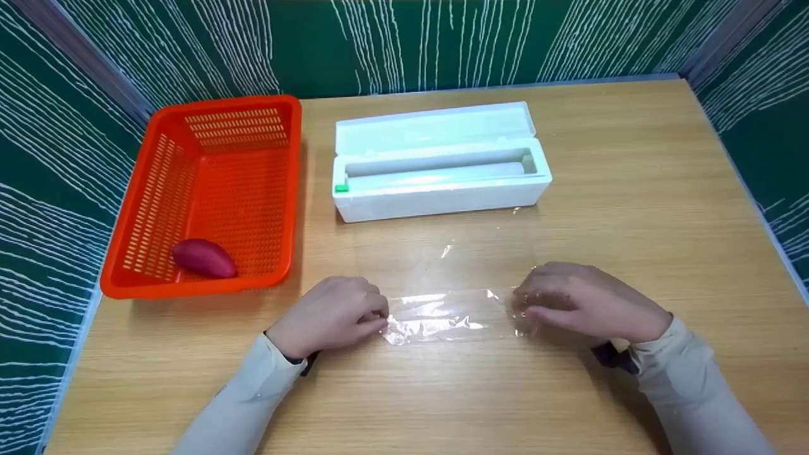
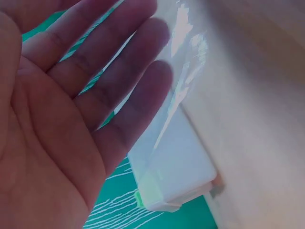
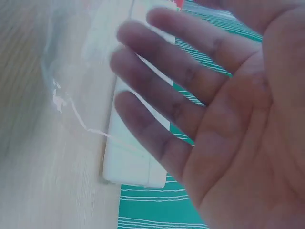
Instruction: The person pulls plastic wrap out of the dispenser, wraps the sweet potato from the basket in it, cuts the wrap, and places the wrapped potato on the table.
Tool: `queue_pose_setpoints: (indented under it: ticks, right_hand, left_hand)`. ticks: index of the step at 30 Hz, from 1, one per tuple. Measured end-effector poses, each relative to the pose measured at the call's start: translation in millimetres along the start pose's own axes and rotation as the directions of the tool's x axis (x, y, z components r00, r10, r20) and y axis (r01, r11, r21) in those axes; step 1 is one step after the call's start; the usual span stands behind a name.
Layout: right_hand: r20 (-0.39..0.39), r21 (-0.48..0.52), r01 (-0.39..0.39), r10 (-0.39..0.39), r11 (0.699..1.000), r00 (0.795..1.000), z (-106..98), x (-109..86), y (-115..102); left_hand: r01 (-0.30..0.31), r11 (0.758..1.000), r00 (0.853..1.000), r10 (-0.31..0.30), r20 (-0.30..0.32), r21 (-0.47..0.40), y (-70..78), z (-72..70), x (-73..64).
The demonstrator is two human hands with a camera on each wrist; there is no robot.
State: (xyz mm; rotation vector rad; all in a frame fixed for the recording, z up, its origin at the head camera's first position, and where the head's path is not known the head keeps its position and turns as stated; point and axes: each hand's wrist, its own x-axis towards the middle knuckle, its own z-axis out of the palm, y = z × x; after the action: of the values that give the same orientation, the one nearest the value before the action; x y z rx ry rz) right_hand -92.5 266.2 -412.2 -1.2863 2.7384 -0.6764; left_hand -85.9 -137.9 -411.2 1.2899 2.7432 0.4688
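A sheet of clear plastic film (image 1: 442,316) lies on the table between my hands, creased and shiny. It runs back faintly towards the long white box (image 1: 442,199), whose lid stands raised over a roll of film (image 1: 442,175). My left hand (image 1: 338,316) touches the film's left end; the left wrist view shows its fingers (image 2: 138,102) extended beside the glossy film (image 2: 183,67). At the right end is my right hand (image 1: 584,300), thumb apart from the fingers. Its fingers (image 3: 152,71) look loosely straight in the right wrist view, with the film's edge (image 3: 59,98) beyond the fingertips.
An orange perforated basket (image 1: 294,189) stands at the back left, with a purple sweet potato (image 1: 204,258) in its near left corner. A green slider (image 1: 342,188) sits on the box's front left edge. Green panels with white streaks (image 1: 404,44) border the wooden table (image 1: 638,177).
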Motion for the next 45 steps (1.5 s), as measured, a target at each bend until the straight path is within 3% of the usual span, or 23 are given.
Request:
queue_pose_setpoints:
  ticks: [6, 11, 15, 19, 28, 35, 45]
  right_hand:
    - [-0.118, -0.037, -0.134, 0.129, 0.99, 0.985, -1, 10.6, -3]
    - [-0.106, -0.019, -0.17, 0.167, 0.985, 0.98, 2, 21.5, -9]
    - [-0.115, -0.045, -0.081, 0.075, 0.996, 0.991, 11, 31.0, -7]
    - [-0.101, -0.079, -0.02, 0.012, 0.997, 0.995, 21, 36.8, -3]
    - [0.049, -0.061, -0.097, 0.1, 0.993, 0.994, 31, 32.2, 0]
    - [0.1, -0.037, -0.117, 0.12, 0.992, 0.988, 33, 27.2, 1]
    - [0.091, -0.083, -0.087, 0.094, 0.993, 0.991, 37, 21.9, 4]
  left_hand:
    - [0.053, 0.997, 0.986, -0.044, -0.16, 0.054, 2.6, -6.9, 9.6]
    - [0.077, 0.993, 0.978, -0.058, -0.201, 0.088, 6.8, -0.8, 25.2]
    - [0.069, 0.99, 0.984, -0.047, -0.171, 0.127, 7.7, 7.7, 36.5]
    - [0.07, 0.99, 0.993, -0.057, -0.104, 0.123, 8.9, 17.5, 40.4]
    - [0.128, 0.988, 0.99, -0.132, 0.044, 0.081, 7.1, 30.5, 38.6]
    - [0.145, 0.988, 0.987, -0.148, 0.066, 0.048, 4.3, 29.9, 37.0]
    - [0.135, 0.991, 0.985, -0.135, 0.108, 0.011, 1.2, 28.1, 33.9]
